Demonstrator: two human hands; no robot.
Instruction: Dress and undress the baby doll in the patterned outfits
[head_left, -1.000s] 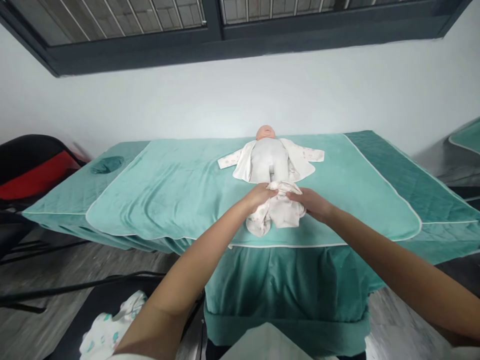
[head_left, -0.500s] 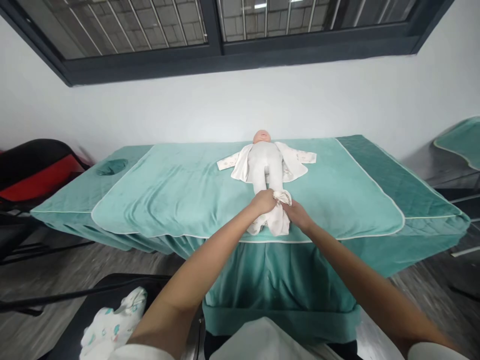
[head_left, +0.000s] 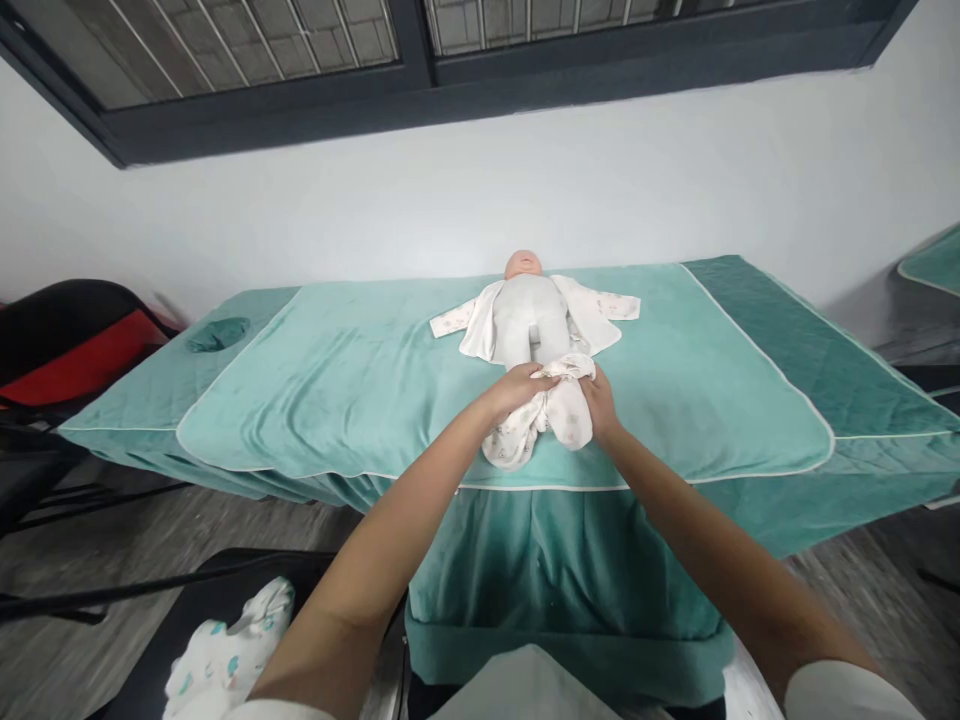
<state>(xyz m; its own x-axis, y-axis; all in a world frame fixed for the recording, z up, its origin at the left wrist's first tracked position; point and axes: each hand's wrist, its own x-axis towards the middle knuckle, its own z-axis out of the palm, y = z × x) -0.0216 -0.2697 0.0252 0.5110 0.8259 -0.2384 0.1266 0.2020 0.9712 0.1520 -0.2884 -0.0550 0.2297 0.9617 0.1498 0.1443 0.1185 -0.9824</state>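
A baby doll (head_left: 534,305) with a pale grey body lies on its back on the green-covered bed (head_left: 360,370), head toward the wall. Under it spreads an open white jacket (head_left: 592,318), sleeves stretched to both sides. White patterned baby trousers (head_left: 517,435) are bunched around the doll's lower legs. My left hand (head_left: 521,388) is closed on the bunched cloth at the left leg. My right hand (head_left: 598,400) grips the cloth's right edge beside the other leg. The doll's feet are hidden in the fabric.
A black chair seat (head_left: 202,610) at the lower left bears a white patterned cloth (head_left: 229,655). A black and red chair (head_left: 82,340) stands by the bed's left end. The wall and a barred window (head_left: 420,60) rise behind the bed.
The trousers' bunched cloth has gone up and spread wider around the doll's right-hand leg. Both hands have shifted slightly away from me, and the view has tilted a little.
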